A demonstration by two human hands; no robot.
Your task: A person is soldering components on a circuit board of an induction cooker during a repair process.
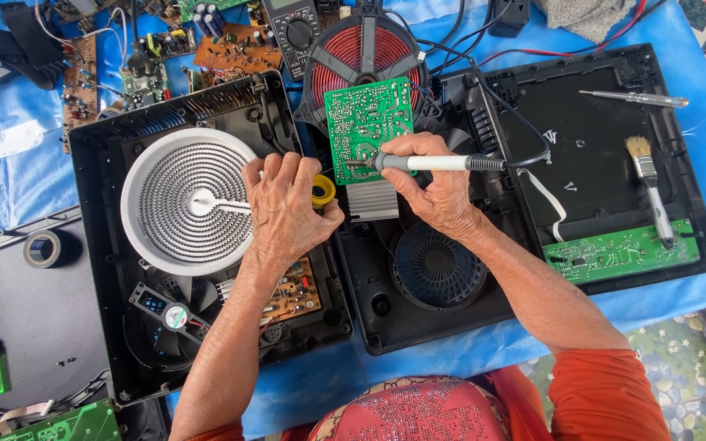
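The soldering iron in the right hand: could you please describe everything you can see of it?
The soldering iron lies nearly level in the right hand, tip pointing left. It has a pale grey handle, a darker grip section near the front and a thin metal tip resting on the green circuit board. A black cord leaves its rear end and runs off to the right and up. The fingers wrap the front of the handle.
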